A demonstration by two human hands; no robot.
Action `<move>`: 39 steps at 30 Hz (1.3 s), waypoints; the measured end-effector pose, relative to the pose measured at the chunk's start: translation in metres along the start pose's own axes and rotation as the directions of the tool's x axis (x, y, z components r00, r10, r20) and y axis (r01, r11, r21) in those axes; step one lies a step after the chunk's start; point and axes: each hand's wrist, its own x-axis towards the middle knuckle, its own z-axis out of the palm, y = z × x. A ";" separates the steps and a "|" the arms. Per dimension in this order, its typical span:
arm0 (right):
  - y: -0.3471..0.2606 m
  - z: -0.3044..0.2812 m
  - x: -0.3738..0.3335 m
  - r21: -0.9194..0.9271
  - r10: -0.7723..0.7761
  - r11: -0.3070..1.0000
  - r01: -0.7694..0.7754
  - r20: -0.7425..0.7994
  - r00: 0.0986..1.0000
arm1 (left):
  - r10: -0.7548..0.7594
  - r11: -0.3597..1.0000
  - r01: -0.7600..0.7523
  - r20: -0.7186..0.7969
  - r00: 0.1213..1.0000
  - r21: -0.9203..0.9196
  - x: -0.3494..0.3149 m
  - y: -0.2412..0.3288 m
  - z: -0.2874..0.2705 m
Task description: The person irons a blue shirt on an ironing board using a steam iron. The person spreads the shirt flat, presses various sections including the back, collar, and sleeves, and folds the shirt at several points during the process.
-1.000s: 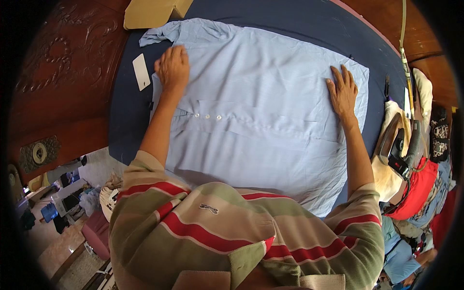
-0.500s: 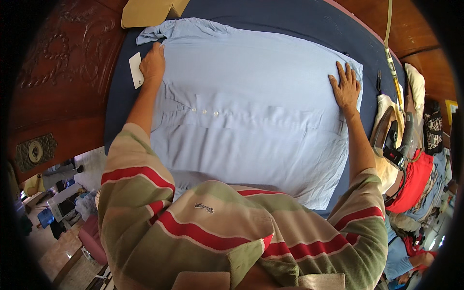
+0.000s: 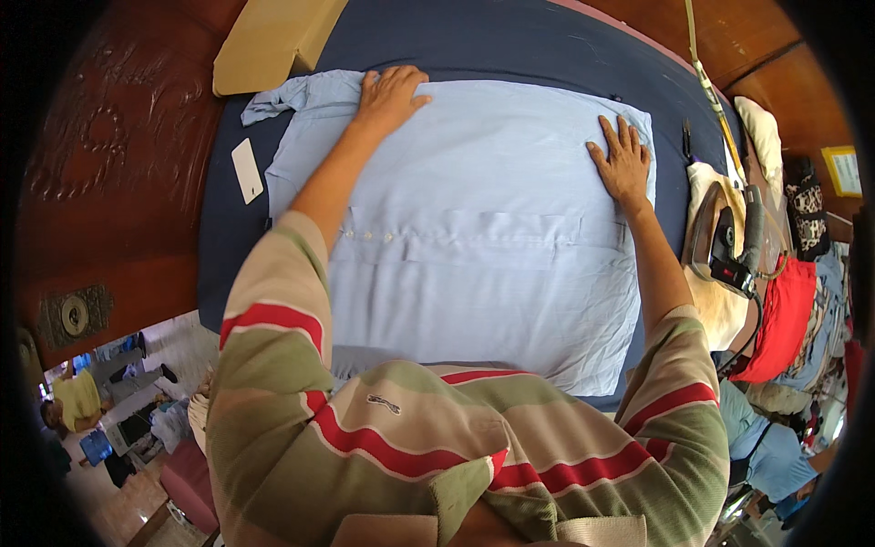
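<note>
The left hand (image 3: 390, 98) is released, palm down with fingers slightly spread, on the far edge of the blue shirt (image 3: 474, 173), just beside its short sleeve (image 3: 305, 94). The right hand (image 3: 624, 164) is likewise released and lies flat, fingers fanned, near the shirt's right end. The shirt is spread across the middle of the dark blue table (image 3: 456, 41), its buttons (image 3: 369, 237) facing up; creases show toward the near right corner. A white card (image 3: 246, 170) lies near the table's left edge. A cardboard box (image 3: 273, 46) occupies the far left corner. At the right edge, an iron (image 3: 720, 235) rests on a cream cloth (image 3: 720, 314).
</note>
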 end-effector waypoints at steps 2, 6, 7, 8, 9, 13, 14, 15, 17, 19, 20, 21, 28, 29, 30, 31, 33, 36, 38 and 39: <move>-0.001 0.000 -0.001 0.030 -0.008 1.000 0.009 -0.015 1.000 | -0.021 1.000 0.022 0.240 0.970 -0.004 0.020 -0.014 -0.003; 0.001 -0.001 -0.003 0.028 0.001 1.000 0.000 -0.030 1.000 | -0.059 0.998 0.055 0.350 0.935 0.020 0.039 -0.014 -0.010; 0.000 -0.001 -0.003 0.032 0.005 0.999 -0.004 -0.024 1.000 | -0.063 0.998 0.050 0.344 0.937 0.046 0.038 -0.011 -0.010; -0.001 -0.002 -0.002 0.037 0.008 0.999 -0.007 -0.018 1.000 | -0.079 0.995 0.065 0.211 0.974 0.075 0.034 -0.005 -0.005; -0.002 -0.004 -0.003 0.037 0.010 0.999 -0.010 -0.009 1.000 | -0.091 0.992 0.083 0.074 0.993 0.095 0.025 0.006 0.005; 0.004 0.003 -0.005 0.029 -0.010 1.000 0.011 -0.029 1.000 | -0.005 0.989 0.010 0.037 0.999 -0.145 -0.043 0.080 0.035; 0.006 0.003 -0.004 0.044 -0.027 0.999 0.029 -0.045 0.999 | -0.026 0.995 0.033 0.074 0.997 -0.092 -0.041 0.076 0.036; 0.008 0.001 -0.004 0.057 -0.044 0.997 0.047 -0.059 0.997 | -0.049 0.998 0.053 0.111 0.993 -0.039 -0.033 0.065 0.036; 0.007 -0.002 -0.003 0.045 -0.039 0.998 0.041 -0.032 0.999 | -0.058 0.998 0.059 0.161 0.985 -0.002 -0.019 0.042 0.033; 0.004 -0.002 0.000 0.036 -0.032 0.999 0.033 -0.020 0.999 | -0.090 0.996 0.090 0.152 0.984 0.010 -0.010 0.023 0.032; 0.004 -0.003 0.001 0.037 -0.016 0.999 0.017 -0.010 1.000 | -0.111 0.994 0.103 0.195 0.974 0.047 -0.008 0.019 0.033; 0.000 -0.005 0.001 0.038 -0.001 0.999 0.001 0.002 1.000 | -0.088 0.996 0.085 0.168 0.982 0.021 -0.008 0.014 0.036; -0.127 -0.044 -0.004 0.535 -0.308 0.719 0.443 -0.327 0.893 | 0.109 0.990 -0.110 0.024 0.994 0.085 0.005 -0.009 0.022; -0.147 -0.047 -0.008 0.457 -0.430 0.733 0.503 -0.261 0.864 | 0.168 0.981 -0.164 -0.026 0.985 0.106 0.011 -0.014 0.022; -0.157 -0.037 -0.019 0.355 -0.523 0.753 0.554 -0.189 0.831 | 0.153 0.984 -0.152 0.002 0.988 0.091 0.016 -0.016 0.021; -0.166 -0.028 -0.027 0.248 -0.605 0.752 0.611 -0.108 0.789 | 0.135 0.988 -0.137 0.027 0.990 0.077 0.021 -0.018 0.020; -0.164 -0.023 -0.028 0.216 -0.641 0.745 0.631 -0.030 0.767 | 0.165 0.982 -0.170 0.057 0.985 0.087 0.025 -0.029 0.020; -0.164 -0.024 -0.029 0.193 -0.642 0.754 0.628 0.009 0.767 | 0.297 0.944 -0.302 0.060 0.953 0.133 0.025 -0.044 0.021; -0.165 -0.023 -0.029 0.204 -0.620 0.771 0.604 0.020 0.785 | 0.370 0.918 -0.372 0.039 0.928 0.139 0.028 -0.045 0.022; -0.166 -0.023 -0.028 0.220 -0.607 0.778 0.588 0.027 0.794 | 0.390 0.911 -0.389 0.018 0.921 0.137 0.030 -0.047 0.023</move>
